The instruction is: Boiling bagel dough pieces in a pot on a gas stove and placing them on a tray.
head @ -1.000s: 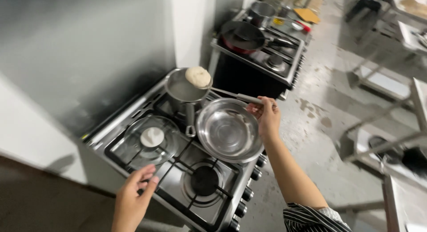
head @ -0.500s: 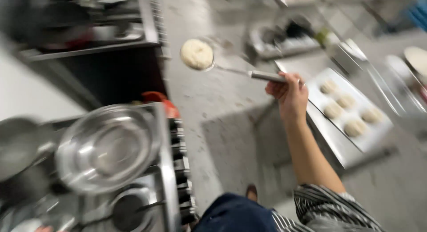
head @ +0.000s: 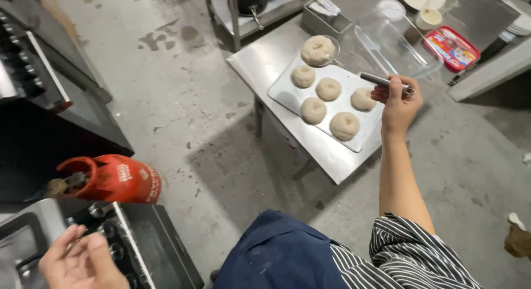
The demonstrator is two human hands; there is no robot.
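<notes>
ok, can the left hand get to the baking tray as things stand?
Probably not. The left hand sits low by the stove, while the baking tray lies across open floor on the steel table, where the right hand holds the skimmer.

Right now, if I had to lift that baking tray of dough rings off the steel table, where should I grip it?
Grip the baking tray by its bare near-left rim, coming from the floor side. That edge runs along the steel table front and stays free of dough rings, while the right hand and skimmer crowd the far side.
</notes>
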